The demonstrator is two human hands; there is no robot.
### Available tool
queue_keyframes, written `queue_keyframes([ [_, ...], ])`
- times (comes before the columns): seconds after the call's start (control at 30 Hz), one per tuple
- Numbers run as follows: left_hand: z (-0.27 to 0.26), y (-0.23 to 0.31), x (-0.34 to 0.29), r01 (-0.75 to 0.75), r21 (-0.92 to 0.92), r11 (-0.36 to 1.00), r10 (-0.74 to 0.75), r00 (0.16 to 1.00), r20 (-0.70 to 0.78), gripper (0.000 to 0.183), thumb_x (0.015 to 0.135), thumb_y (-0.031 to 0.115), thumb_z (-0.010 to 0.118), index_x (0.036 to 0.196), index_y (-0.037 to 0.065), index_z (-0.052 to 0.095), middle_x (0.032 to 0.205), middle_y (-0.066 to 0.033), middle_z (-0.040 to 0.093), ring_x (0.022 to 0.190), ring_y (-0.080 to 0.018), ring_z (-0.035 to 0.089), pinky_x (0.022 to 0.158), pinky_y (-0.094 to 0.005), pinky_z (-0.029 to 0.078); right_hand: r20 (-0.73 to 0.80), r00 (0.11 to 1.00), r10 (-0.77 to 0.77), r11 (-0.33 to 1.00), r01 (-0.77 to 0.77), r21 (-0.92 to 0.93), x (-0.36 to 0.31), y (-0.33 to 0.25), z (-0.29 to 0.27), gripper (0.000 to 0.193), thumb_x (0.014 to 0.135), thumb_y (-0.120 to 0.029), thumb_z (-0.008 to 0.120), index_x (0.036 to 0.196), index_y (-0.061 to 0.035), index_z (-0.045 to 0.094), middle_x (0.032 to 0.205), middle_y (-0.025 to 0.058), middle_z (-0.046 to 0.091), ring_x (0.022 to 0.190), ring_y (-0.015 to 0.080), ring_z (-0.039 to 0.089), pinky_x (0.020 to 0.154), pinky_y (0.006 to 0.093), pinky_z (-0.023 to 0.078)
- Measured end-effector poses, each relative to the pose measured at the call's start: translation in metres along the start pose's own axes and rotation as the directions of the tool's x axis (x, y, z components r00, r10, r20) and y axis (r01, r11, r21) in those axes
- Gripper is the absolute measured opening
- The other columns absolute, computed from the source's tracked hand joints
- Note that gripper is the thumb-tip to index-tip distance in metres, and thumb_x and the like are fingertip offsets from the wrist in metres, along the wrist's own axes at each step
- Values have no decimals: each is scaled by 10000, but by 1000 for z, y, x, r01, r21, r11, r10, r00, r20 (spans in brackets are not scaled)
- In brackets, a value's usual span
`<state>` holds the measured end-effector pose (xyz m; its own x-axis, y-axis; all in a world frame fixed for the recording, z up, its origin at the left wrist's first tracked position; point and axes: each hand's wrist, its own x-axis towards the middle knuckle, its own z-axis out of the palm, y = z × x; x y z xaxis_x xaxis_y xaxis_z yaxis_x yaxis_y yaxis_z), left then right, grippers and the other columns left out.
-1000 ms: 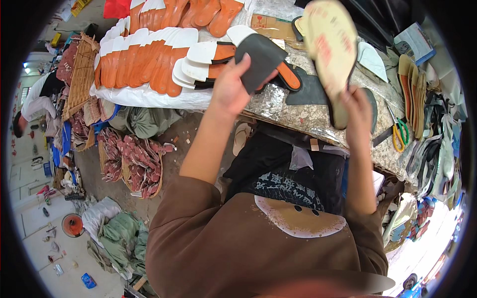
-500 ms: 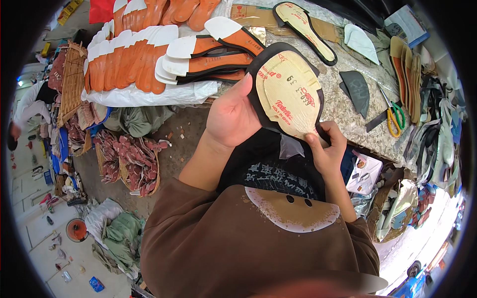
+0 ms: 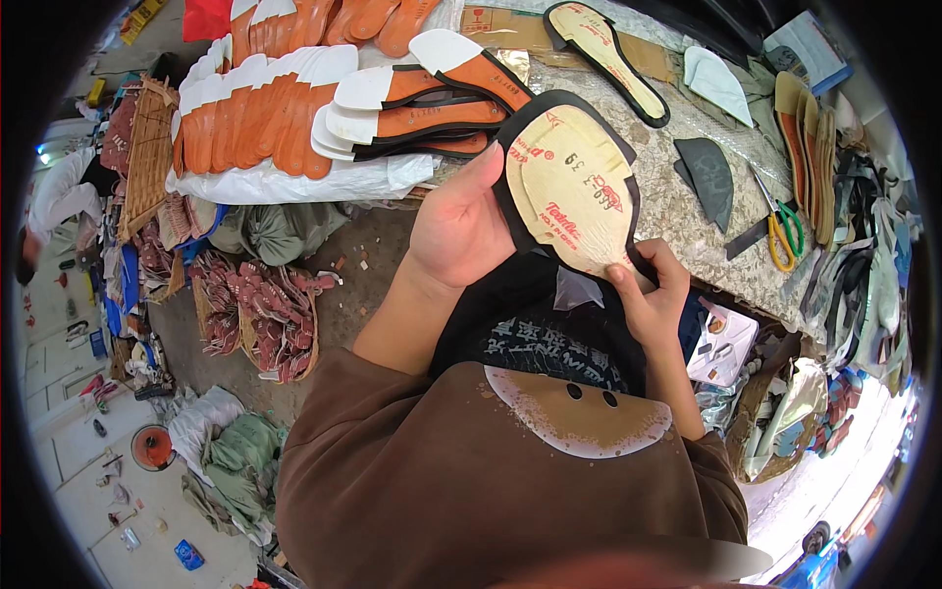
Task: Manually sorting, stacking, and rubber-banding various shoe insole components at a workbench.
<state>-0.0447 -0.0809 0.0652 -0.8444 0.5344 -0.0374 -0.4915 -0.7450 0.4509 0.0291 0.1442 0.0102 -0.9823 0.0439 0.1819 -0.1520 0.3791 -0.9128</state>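
Observation:
A cream insole board [image 3: 574, 187] with red print and a black border faces me, held over my lap at the table's near edge. My left hand [image 3: 459, 221] grips its wide end from the left, thumb along the black rim and the other fingers hidden behind. At the narrow end, my right hand [image 3: 655, 294] pinches the board between thumb and curled fingers. Just beyond lie orange and white insoles with black edging [image 3: 422, 123], stacked loosely. A similar cream insole with a black border [image 3: 608, 59] rests at the far side of the table.
Rows of orange and white insoles [image 3: 255, 123] lie on white plastic at the left. To the right are grey-black cut pieces [image 3: 708, 177], scissors with yellow and green handles [image 3: 785, 236] and hanging strips [image 3: 883, 285]. Bundled reddish pieces [image 3: 265, 314] sit low at the left.
The insole board has tipped very slightly in my hands, and the whole view has shifted a little. Both hands keep the same grip.

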Motion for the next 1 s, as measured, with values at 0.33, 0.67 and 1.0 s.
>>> queue_keyframes([
  [0.33,1,0,-4,-2,82,997,7,998,-61,518,1054,312,290,1463,-6,302,1483,-172,397,1381,-320,374,1142,-504,292,2,1000,-8,1000,8,-23,-1,-4,2,309,759,-202,807,847,24,613,718,86,625,657,125,567,627,263,454],
  [0.67,-10,-6,-3,13,-191,981,6,995,101,545,1051,349,306,1461,-10,303,1484,-172,394,1376,-318,383,1137,-488,304,49,999,23,998,-20,-59,4,-6,-2,328,776,-264,784,841,11,618,687,112,597,613,188,572,599,292,448],
  [1.0,-17,-18,3,102,-360,928,-53,988,143,936,912,737,275,1496,7,262,1531,-163,332,1419,-311,298,1168,-475,192,74,988,133,989,-128,-73,3,0,2,369,838,-332,719,853,18,604,663,157,571,600,236,553,598,330,437],
])
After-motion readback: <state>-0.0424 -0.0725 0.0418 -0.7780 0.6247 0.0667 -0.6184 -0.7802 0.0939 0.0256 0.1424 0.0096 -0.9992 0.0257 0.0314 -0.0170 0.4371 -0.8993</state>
